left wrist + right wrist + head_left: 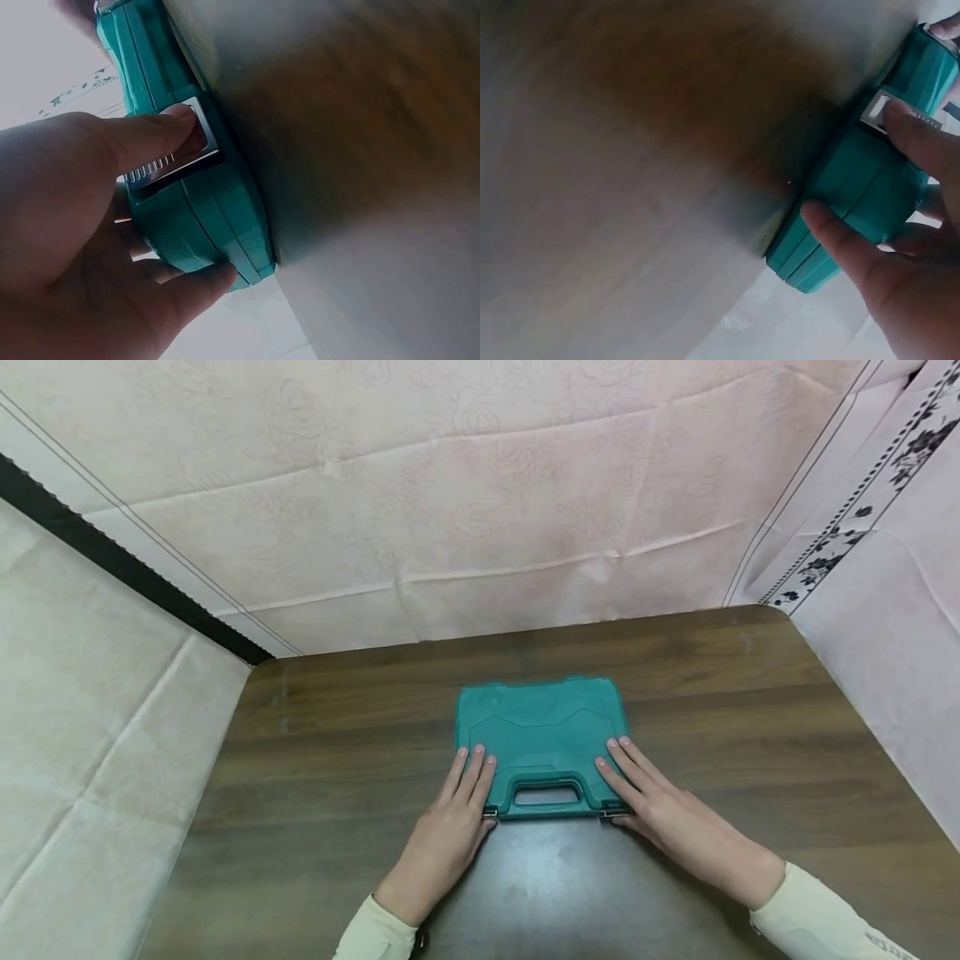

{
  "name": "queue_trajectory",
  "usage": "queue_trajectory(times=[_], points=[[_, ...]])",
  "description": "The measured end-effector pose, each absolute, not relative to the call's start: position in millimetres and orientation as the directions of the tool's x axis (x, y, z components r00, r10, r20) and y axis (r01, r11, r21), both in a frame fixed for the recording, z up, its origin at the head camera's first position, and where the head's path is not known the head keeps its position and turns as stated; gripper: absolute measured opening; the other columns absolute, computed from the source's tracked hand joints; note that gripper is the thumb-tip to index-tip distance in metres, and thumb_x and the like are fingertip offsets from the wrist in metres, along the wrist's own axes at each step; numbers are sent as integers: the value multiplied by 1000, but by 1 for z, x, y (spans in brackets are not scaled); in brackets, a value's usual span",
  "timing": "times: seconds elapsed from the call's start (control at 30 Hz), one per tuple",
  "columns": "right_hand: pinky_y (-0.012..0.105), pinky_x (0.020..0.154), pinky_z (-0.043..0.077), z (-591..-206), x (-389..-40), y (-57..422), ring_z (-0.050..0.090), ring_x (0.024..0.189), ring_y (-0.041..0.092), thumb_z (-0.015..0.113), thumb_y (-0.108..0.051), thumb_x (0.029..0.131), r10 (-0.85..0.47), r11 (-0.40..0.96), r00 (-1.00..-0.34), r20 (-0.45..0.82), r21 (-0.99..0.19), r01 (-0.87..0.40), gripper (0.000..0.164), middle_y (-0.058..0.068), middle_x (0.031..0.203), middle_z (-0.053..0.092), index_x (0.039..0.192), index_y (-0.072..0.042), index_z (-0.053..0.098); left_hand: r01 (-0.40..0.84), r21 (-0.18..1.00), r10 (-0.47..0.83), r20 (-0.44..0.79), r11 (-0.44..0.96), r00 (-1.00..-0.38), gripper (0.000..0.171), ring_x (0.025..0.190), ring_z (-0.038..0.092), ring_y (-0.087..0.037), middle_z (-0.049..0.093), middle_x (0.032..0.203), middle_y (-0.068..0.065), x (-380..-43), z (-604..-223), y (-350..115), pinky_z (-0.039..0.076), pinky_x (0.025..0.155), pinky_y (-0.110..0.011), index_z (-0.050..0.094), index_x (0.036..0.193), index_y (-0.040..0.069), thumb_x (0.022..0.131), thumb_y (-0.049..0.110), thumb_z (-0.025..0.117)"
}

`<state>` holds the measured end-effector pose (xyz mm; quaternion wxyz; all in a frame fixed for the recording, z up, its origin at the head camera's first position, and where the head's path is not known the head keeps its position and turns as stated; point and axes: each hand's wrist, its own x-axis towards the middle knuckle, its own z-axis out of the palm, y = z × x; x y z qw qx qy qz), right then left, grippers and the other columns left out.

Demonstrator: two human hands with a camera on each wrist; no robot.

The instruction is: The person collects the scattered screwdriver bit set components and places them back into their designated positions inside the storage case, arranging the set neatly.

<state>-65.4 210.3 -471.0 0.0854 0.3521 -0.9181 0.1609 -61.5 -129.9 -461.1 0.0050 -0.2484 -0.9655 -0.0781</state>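
A teal plastic tool case [538,727] lies flat on the wooden table with its lid closed and its handle toward me. My left hand [453,835] grips its front left corner, fingers spread over the lid. The left thumb rests on a metal latch [154,169] on the front face, and the little finger touches the side in the left wrist view. At the front right corner, my right hand [675,818] holds the case the same way, its thumb on the other metal latch [874,112]. The case's contents are hidden.
The brown wooden table [337,777] has rounded far corners. Pale patterned cloth [465,527] hangs behind it, with more cloth at the left and right sides. A black strip [135,560] runs down the left cloth.
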Motion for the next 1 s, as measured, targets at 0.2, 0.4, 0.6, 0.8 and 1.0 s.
queue_trajectory(times=[0.2, 0.4, 0.6, 0.8, 1.0], points=[[27, 71, 62, -464, -66, 208, 37, 152, 42, 84, -18, 91, -611, 708, -745, 268, -237, -666, 75, 25, 165, 37, 156, -4, 50, 483, 165, 479, 68, 860, -875, 83, 162, 16, -32, 23, 174, -12, -62, -462, -131, 62, 93, -37, 29, 166, 7, 101, 29, 75], [43, 92, 61, -462, -70, 206, 35, 153, 42, 84, -19, 92, -577, 721, -788, 216, -320, -615, 74, 22, 167, 35, 157, -6, 49, 487, 198, 485, 61, 851, -872, 83, 162, 16, -32, 22, 174, -12, -65, -461, -134, 61, 96, -40, 29, 167, 8, 101, 30, 74], [53, 103, 55, -461, -74, 206, 30, 156, 40, 82, -24, 95, -529, 736, -836, 145, -410, -538, 73, 17, 170, 30, 158, -10, 48, 482, 260, 486, 52, 837, -872, 83, 162, 19, -31, 25, 174, -11, -73, -458, -136, 58, 101, -46, 33, 166, 11, 100, 40, 75], [60, 101, 55, -456, -77, 206, 36, 153, 41, 78, -34, 98, -501, 733, -855, 136, -458, -502, 69, 15, 168, 34, 158, -14, 50, 486, 251, 478, 97, 837, -873, 83, 156, 34, -34, 38, 168, -13, -81, -452, -133, 53, 106, -59, 46, 160, 14, 95, 54, 76], [70, 110, 43, -449, -82, 207, 36, 151, 46, 71, -41, 102, -457, 747, -883, 112, -491, -449, 67, 18, 167, 36, 158, -12, 48, 497, 193, 479, 133, 846, -867, 81, 149, 45, -31, 46, 162, -10, -86, -448, -136, 52, 108, -54, 54, 155, 15, 94, 66, 69]])
